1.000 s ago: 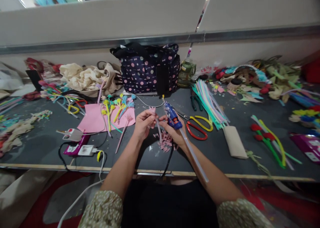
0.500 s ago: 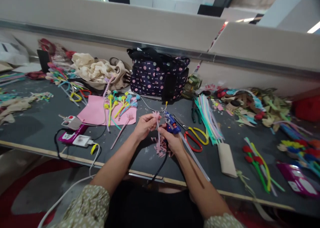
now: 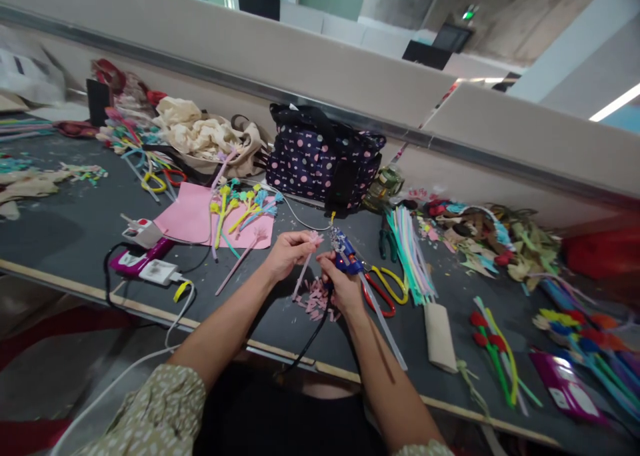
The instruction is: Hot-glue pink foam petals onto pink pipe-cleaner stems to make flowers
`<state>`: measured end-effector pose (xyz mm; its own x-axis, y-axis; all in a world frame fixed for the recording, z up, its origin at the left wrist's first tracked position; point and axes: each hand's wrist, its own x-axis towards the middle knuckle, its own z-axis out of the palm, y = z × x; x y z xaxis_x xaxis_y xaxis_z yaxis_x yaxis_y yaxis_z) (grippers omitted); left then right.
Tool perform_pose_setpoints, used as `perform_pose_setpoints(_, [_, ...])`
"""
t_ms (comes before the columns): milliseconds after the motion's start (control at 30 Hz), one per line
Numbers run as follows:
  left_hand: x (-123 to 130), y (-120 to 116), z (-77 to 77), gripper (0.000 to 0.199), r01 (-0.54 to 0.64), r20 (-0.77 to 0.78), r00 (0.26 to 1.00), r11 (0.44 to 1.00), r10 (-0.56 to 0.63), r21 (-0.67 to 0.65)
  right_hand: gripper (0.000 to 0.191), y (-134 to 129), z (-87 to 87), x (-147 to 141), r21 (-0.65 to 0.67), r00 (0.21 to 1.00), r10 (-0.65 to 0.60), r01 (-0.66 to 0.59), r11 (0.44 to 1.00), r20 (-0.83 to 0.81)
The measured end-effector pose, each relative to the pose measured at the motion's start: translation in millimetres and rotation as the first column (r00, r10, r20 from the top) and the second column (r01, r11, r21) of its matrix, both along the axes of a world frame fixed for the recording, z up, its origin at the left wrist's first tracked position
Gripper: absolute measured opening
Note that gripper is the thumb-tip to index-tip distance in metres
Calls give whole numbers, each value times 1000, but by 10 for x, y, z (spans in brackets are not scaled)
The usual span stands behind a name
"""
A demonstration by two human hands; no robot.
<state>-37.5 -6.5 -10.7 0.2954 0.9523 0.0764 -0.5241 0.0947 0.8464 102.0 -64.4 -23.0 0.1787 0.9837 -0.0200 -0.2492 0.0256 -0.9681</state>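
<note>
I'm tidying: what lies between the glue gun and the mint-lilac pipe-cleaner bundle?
Red-and-yellow scissors and, apparently, dark green pliers, in the head view.

Dim overall; light strip glaring upper right. Table shadowed between forearms. Slight softness throughout; edges stretched, blurred.

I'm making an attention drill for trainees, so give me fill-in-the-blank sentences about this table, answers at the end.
The left hand holds a flower whose fringed head is ____.
The right hand holds a glue gun with a ____ body.
The scissors beside the right hand have one yellow handle and one ____ handle.
The pink sheet lies to the ____ of both hands.
Missing words: pink, blue, red, left.
</note>
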Motion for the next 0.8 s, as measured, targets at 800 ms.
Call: perform_pose_setpoints(800, [-46,131,-112,28,22,-64,998,997,-26,-73,39,64,100,57,43,991,-81,86,995,-110])
